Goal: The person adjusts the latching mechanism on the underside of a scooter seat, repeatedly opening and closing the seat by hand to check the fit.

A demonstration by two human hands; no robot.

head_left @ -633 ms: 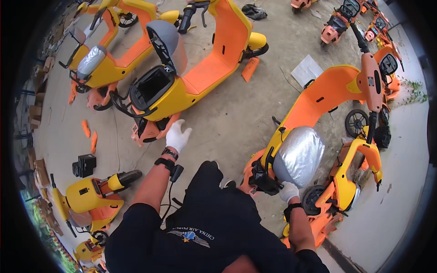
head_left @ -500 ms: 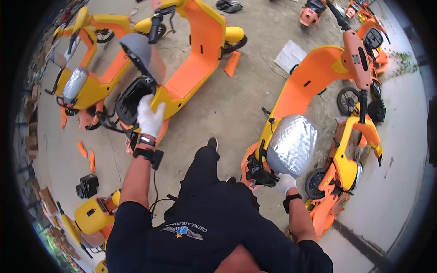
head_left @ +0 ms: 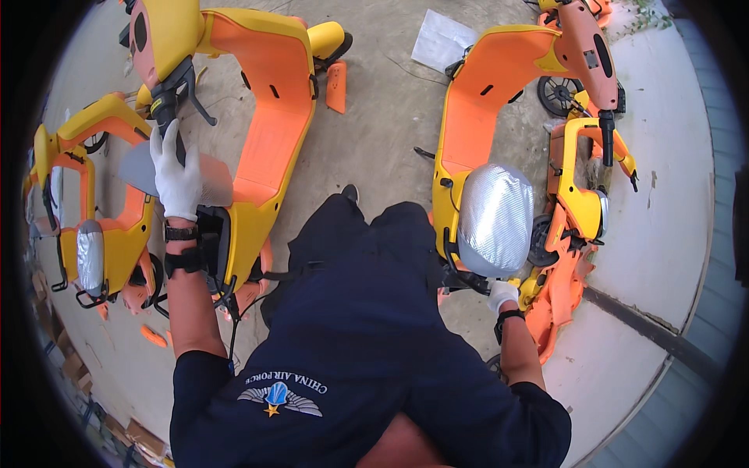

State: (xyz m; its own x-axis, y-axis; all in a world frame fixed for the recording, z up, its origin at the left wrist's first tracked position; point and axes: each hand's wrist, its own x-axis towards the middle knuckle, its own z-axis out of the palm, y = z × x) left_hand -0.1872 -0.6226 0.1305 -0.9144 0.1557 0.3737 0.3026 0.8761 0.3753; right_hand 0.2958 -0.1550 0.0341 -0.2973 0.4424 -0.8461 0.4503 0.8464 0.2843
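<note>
Scooter with yellow shell and orange plastic footboard (head_left: 264, 168) stands just right of and ahead of the left white-gloved hand (head_left: 177, 179). That hand is open, fingers extended toward the black handlebar grip (head_left: 162, 107); contact cannot be confirmed. A matching yellow-and-orange scooter (head_left: 472, 140) stands ahead of the right white-gloved hand (head_left: 503, 293), which is at the black rear rail (head_left: 468, 280); closure on the rail cannot be told. Judged handling: heavy, rigid; smooth panels may slip. Take hold at handlebar grip and rail. Silver foil-like seat cover (head_left: 497, 218), ahead of the right hand: probably soft, poor handhold. Navy shirt (head_left: 351, 335), between the hands: winged emblem (head_left: 279, 399), pale lettering.
</note>
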